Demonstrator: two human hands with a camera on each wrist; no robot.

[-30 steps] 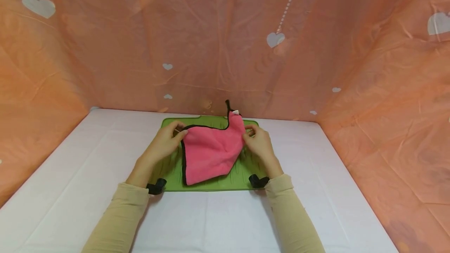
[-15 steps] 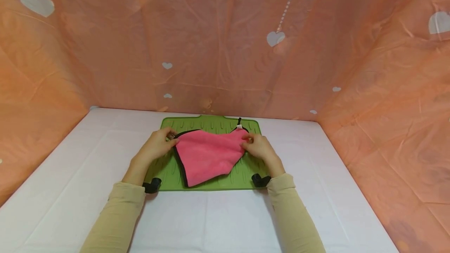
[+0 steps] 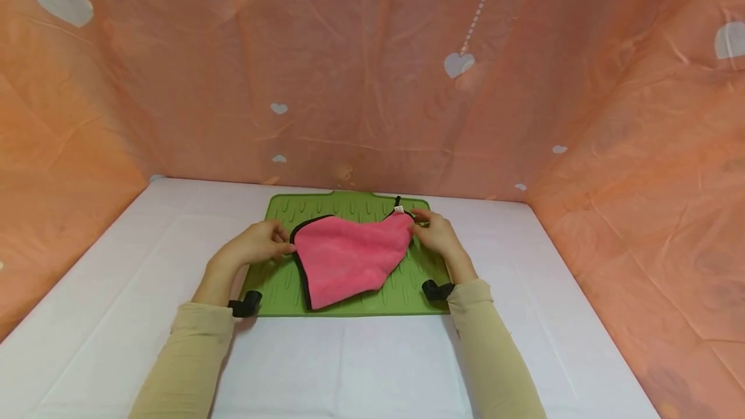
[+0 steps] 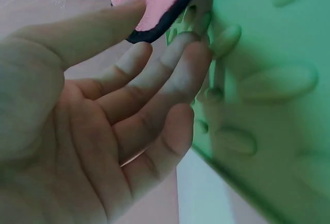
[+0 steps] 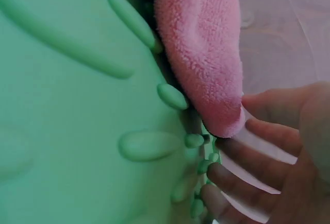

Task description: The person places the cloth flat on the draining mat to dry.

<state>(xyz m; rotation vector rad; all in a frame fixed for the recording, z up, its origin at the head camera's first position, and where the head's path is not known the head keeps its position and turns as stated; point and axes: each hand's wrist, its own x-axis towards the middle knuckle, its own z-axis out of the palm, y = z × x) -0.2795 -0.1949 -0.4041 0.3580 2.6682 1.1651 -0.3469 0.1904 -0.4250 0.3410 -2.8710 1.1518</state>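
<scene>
A pink terry cloth (image 3: 349, 251) with black edging lies unevenly folded over a green ridged mat (image 3: 279, 302). Its white tag and a small black loop stick out at the upper right. My left hand (image 3: 256, 244) is at the cloth's left edge; in the left wrist view its fingers are loosely bent, and the thumb overlaps the black edging (image 4: 154, 33). Whether that thumb touches the cloth is unclear. At the cloth's right end is my right hand (image 3: 439, 235), its thumb and fingertips against the narrow pink end (image 5: 221, 116) without a clear pinch.
Under the mat is a table with a white cover (image 3: 343, 367). Orange curtains (image 3: 372, 83) printed with pale hearts stand behind and on both sides. Black camera mounts (image 3: 247, 304) on both wrists are over the mat's front corners.
The cloth's raised upper part has come down onto the mat. My left hand has moved left and a little toward me; my right hand has slid right to the cloth's edge, loosening its hold.
</scene>
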